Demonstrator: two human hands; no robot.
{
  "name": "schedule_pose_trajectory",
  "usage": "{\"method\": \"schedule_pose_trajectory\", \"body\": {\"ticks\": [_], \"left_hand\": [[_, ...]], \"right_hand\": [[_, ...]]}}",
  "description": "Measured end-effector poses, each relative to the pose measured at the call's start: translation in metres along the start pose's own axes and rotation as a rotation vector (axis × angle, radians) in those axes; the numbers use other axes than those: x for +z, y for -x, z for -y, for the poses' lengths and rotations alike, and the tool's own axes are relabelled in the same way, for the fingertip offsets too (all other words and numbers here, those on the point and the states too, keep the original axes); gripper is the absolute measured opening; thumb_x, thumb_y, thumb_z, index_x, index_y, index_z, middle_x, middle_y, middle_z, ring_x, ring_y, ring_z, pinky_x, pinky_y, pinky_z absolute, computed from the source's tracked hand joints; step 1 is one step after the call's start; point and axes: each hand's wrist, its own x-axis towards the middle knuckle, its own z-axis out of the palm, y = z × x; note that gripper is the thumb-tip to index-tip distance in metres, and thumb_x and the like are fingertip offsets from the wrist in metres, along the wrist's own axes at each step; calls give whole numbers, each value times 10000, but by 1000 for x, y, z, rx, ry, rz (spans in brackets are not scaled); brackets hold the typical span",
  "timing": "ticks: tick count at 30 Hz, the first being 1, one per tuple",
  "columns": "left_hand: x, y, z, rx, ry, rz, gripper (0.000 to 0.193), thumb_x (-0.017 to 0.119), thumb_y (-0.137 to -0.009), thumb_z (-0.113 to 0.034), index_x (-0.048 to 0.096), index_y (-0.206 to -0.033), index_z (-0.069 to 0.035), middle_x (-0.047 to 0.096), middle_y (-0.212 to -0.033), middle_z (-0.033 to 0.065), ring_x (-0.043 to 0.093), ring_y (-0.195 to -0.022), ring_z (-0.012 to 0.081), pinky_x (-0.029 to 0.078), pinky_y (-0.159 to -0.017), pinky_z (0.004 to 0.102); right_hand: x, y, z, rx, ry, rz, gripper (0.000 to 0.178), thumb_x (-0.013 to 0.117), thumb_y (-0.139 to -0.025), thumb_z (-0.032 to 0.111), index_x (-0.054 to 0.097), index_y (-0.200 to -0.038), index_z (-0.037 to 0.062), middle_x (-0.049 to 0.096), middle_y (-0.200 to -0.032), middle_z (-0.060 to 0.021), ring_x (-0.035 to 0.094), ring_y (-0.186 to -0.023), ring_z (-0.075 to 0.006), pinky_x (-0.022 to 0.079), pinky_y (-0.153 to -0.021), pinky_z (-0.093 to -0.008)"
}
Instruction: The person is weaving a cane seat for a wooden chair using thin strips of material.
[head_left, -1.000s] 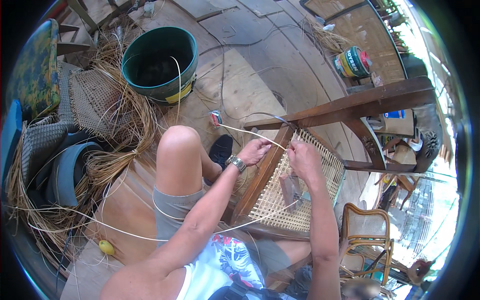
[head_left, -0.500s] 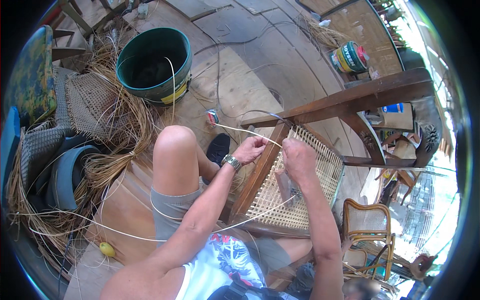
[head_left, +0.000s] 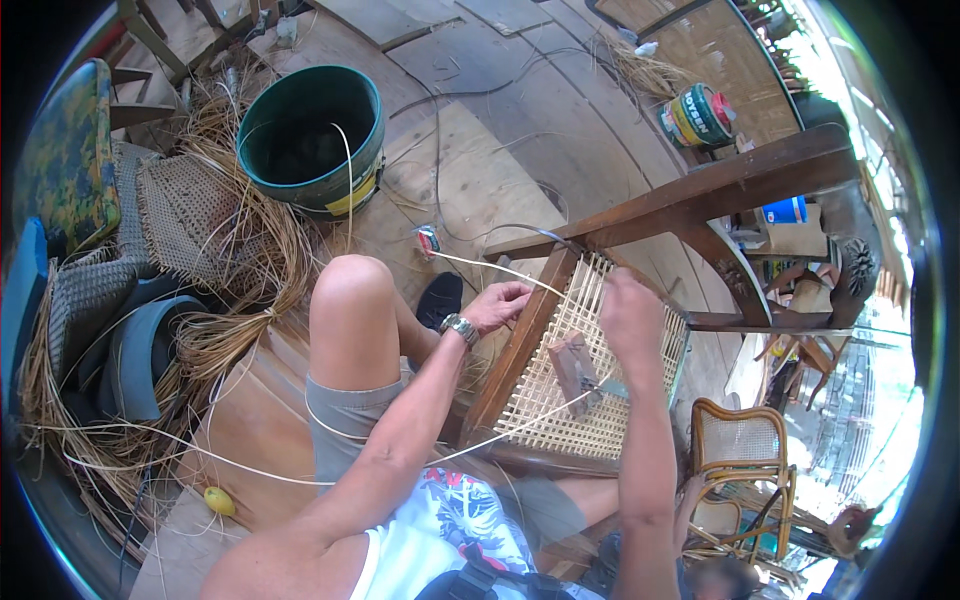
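bucket (head_left: 310, 198), dark green, sits toward half past ten, a pale strand (head_left: 349, 200) arching over its rim, the bottom too dark to read; contents of the paint can (head_left: 682, 122) toward half past one are hidden. left hand (head_left: 498, 307) has thumb and fingers drawn together beside the chair rail (head_left: 520, 348); right hand (head_left: 634, 318), blurred, curls above the cane seat (head_left: 535, 388); what either pinches, i cannot tell. the seat lies toward four o'clock, its rail running seven to one, the cane strand (head_left: 480, 264) crossing it from half past nine.
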Motion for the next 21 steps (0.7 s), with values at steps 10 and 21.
{"method": "schedule_pose_trajectory", "body": {"ticks": [10,21], "left_hand": [[-16,7,9,66,-470,-284,312,669,-951,-342,691,-908,-34,667,-799,9,575,-693,102,474,-651,265],[-26,-27,20,-341,882,-136,214,524,-1024,-179,614,-1051,14,689,-972,126,698,-882,217,617,-825,380]], "right_hand": [[-92,174,-209,763,-1736,-831,108,558,-997,164,574,-1002,58,545,-717,2,441,-494,-72,320,-407,-217],[-47,242,-168,967,-1701,-741,110,578,-983,128,592,-1076,69,552,-762,4,404,-500,-43,316,-406,-185]]}}
